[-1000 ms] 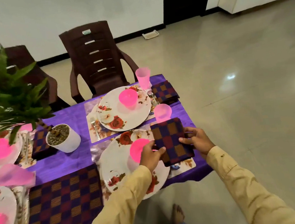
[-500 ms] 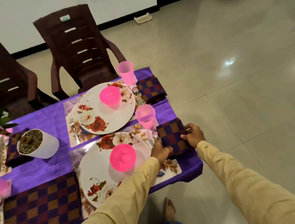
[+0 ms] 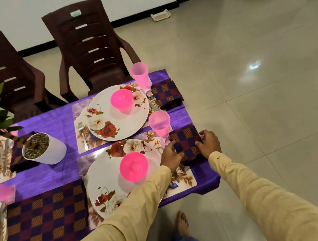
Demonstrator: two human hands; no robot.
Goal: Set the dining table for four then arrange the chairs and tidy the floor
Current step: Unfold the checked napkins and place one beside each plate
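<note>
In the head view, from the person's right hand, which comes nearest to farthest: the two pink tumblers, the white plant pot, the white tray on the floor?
From the right hand on the folded napkin:
1. near pink tumbler, just beyond
2. far pink tumbler, next setting
3. white plant pot, mid-table, left
4. white tray, floor by the wall

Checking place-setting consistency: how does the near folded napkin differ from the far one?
The near napkin is held by the left hand and right hand; the far napkin lies untouched. The near napkin sits beside the near plate, the far napkin beside the far plate. Both are folded, same checked cloth.
</note>
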